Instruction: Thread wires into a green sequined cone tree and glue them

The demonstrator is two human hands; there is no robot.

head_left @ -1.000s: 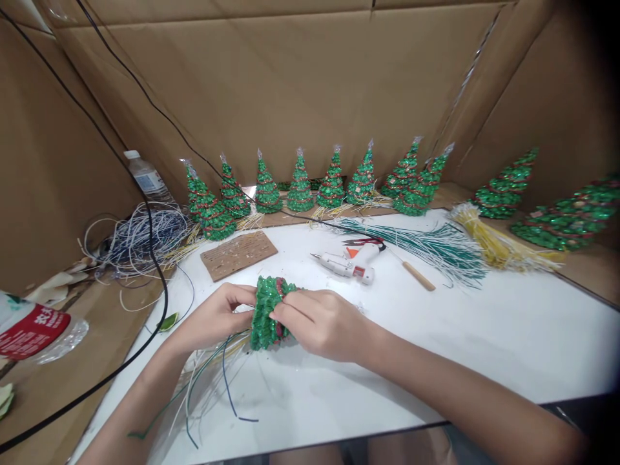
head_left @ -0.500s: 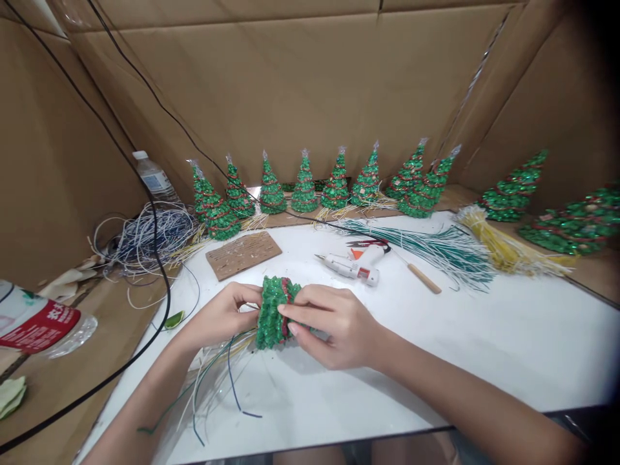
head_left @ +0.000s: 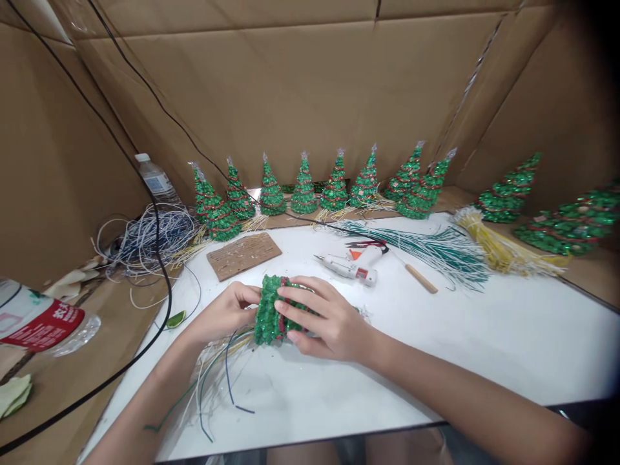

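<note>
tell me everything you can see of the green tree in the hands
The tree looks glittery green, with ruffled tiers and a red band. It is tipped sideways over the white tabletop, broad end towards the left hand, which holds it there; the right hand lies across its side, hiding much of the rest.

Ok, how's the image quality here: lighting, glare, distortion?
All in the head view: the right edge fades to black; the rightmost tree looks stretched and leaning, likely wide-lens distortion; light is soft, with a faint shadow on the white tabletop below the held green piece; small glints show on it.
</note>
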